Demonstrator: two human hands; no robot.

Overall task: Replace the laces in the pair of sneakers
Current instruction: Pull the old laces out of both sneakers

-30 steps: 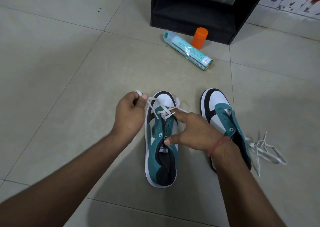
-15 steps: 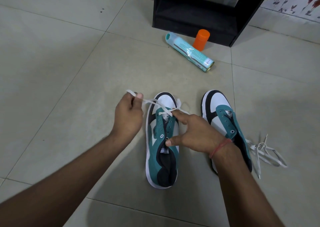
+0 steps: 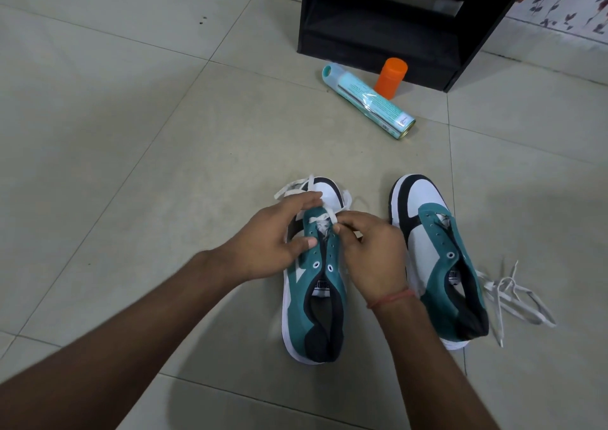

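- Two forearms reach in from the bottom edge and cover the floor (image 3: 98,133) beneath them; the right wrist wears a red thread (image 3: 390,298).
- The left sneaker (image 3: 312,298), teal with a dark heel, lies on the floor with its toe pointing away.
- The left hand (image 3: 273,242) rests on that shoe's left side, thumb on the eyelet row, fingers curled over the white lace (image 3: 292,188) near the toe.
- The right hand (image 3: 371,252) pinches the lace at the top eyelets and hides the shoe's right side.
- The right sneaker (image 3: 441,265) lies just beside, parallel, eyelets empty.
- A loose lace (image 3: 513,291) lies tangled against its right side.
- The floor is pale large tiles with thin grout lines.
- Farther off a teal can (image 3: 368,101) lies on its side, an orange bottle (image 3: 390,77) upright just behind it.
- A black cabinet (image 3: 378,28) stands behind both; a floral wall (image 3: 569,2) shows at top right.
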